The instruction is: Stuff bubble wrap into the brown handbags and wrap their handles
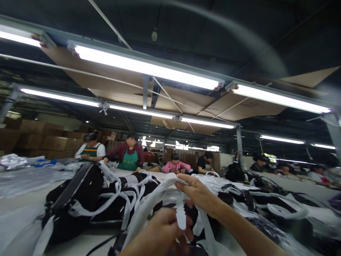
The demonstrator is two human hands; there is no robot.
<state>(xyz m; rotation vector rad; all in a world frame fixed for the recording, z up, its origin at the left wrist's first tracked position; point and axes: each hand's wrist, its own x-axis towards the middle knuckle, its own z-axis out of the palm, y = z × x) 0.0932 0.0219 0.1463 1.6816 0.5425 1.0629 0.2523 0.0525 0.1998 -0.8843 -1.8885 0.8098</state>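
A strap wrapped in white material (151, 199) arches up at the centre, over a black bag. My right hand (199, 192) comes in from the lower right, its thumb and fingers pinched on the top of the wrapped strap. Lower and nearer, my left hand (162, 231) has its fingers curled around a hanging white strip (180, 215). Part of the left fingers is blurred. Left of the hands lies a black bag (80, 195) with white-wrapped handles.
More black bags with white-wrapped straps (287, 209) cover the table on the right. Clear plastic sheeting (34, 181) lies at the left. Several people work across the table. Cardboard boxes (53, 142) are stacked behind at the left, under tube lights.
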